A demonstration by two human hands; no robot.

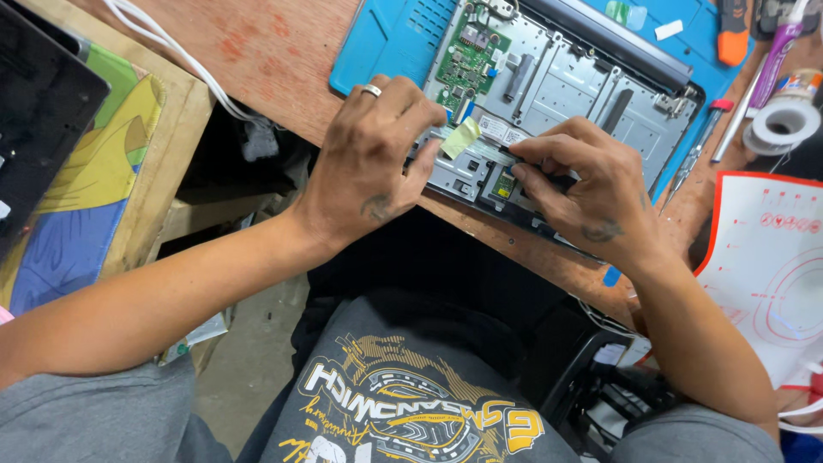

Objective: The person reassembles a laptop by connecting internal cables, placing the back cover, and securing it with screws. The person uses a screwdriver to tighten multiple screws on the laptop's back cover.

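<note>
Currently opened laptop chassis is pinned by left hand; small part pinched in right hand; steady, gentle pressure advised.

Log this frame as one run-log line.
left hand: pressing on opened laptop chassis | right hand: fingertips at small board on its near edge | green circuit board: exposed | blue mat: under chassis

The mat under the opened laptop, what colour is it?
The mat is bright blue, seen best in the head view, under the opened laptop.
</note>
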